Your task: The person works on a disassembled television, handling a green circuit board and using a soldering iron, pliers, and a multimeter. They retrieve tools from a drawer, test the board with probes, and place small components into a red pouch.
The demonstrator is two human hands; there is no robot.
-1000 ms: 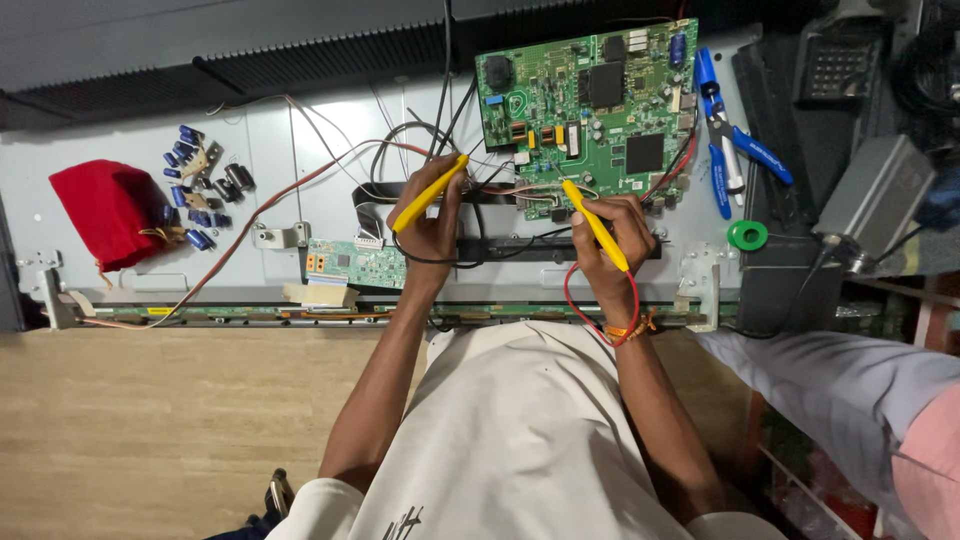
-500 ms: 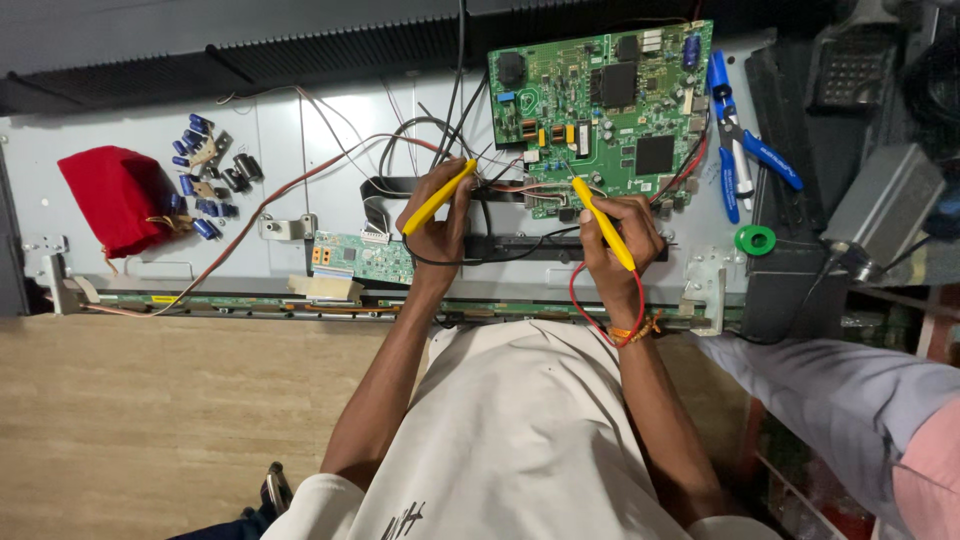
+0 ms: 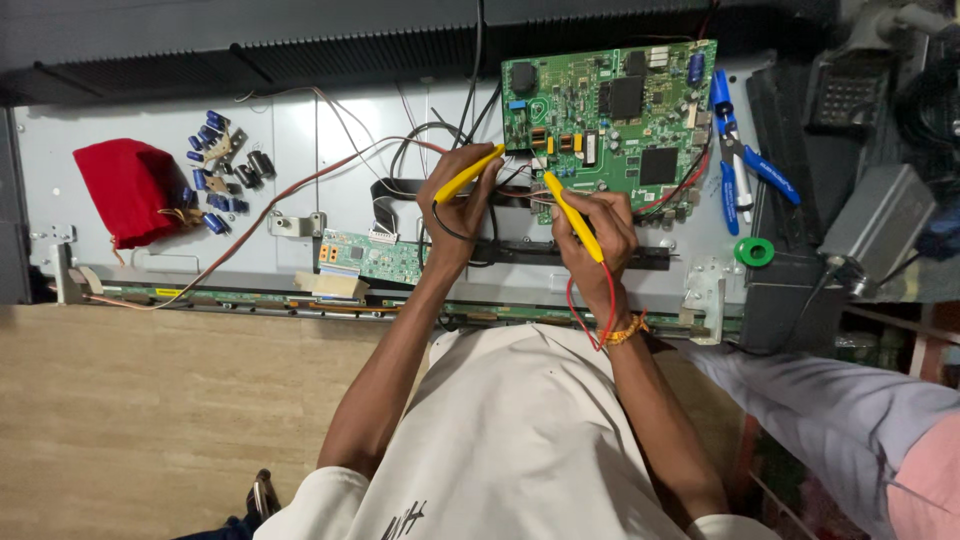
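left hand (image 3: 455,215) closed around one yellow probe (image 3: 468,174), tip aimed at the lower left edge of the green circuit board (image 3: 610,105). right hand (image 3: 597,235) gripping a second yellow probe (image 3: 572,215), tip touching the same edge near the yellow components. best done by keeping both tips steady on separate contacts, wrists braced on the metal back panel (image 3: 300,150), red lead (image 3: 580,315) kept clear of the board. counted: two probes, one large board, one small green board (image 3: 370,257) lower down, one red pouch (image 3: 127,190), one blue-handled pliers (image 3: 735,165), one green tape roll (image 3: 754,251), a cluster of blue capacitors (image 3: 215,165), too many to count surely.
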